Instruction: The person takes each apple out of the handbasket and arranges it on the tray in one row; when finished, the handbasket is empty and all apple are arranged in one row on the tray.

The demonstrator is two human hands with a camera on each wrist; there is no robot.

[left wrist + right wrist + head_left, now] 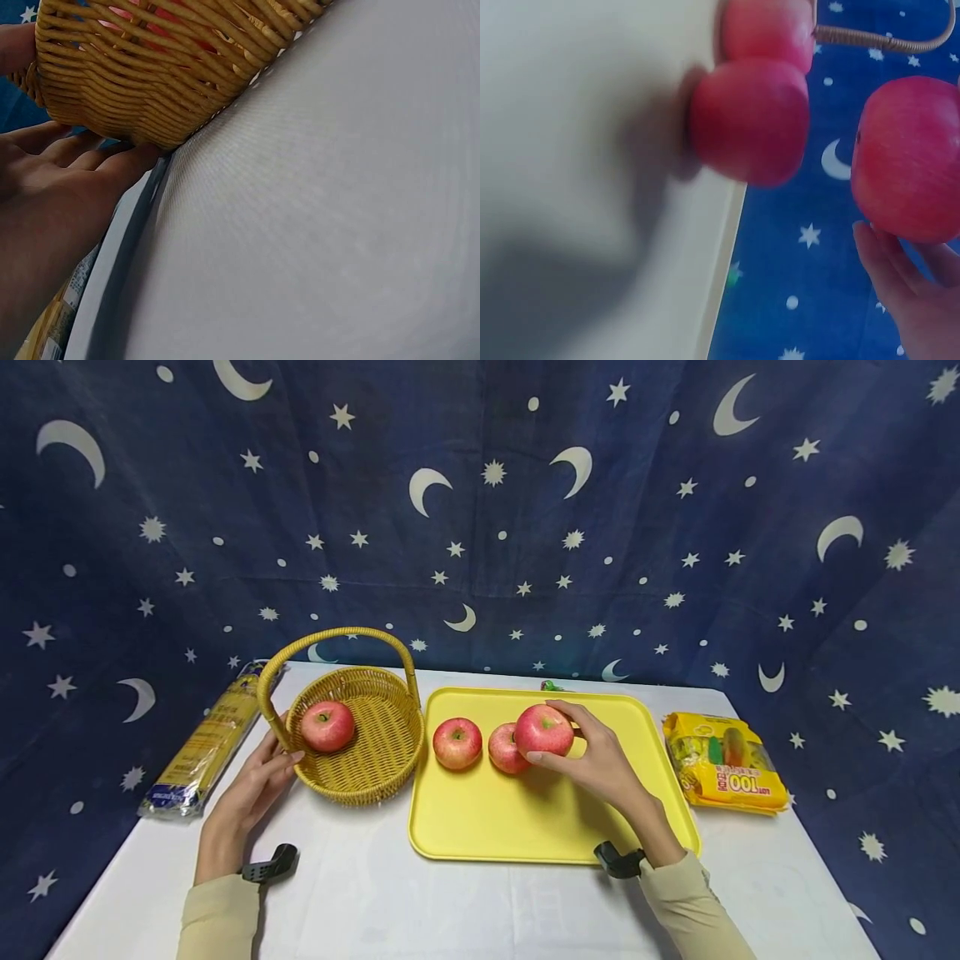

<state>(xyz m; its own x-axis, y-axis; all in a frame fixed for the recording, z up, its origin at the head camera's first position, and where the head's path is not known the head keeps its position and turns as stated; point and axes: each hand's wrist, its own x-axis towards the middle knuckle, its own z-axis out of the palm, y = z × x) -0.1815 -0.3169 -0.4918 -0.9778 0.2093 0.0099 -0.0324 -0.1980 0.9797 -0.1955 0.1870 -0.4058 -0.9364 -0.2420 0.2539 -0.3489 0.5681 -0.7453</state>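
Fingers of right hand (pixel 603 762) pinched one apple (pixel 543 730) above yellow tray (pixel 487 827), two apples (pixel 457 743) lay toward its left edge, and left hand (pixel 253 787) gripped wicker basket (pixel 378 739), fourth apple (pixel 327 727) inside, beside that edge.

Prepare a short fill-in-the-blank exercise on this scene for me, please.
The right hand holds one ____ above the tray.
The tray's colour is ____.
The number of apples inside the woven basket is ____.
The hand touching the basket is the person's ____ one.

Missing words: apple; yellow; one; left.
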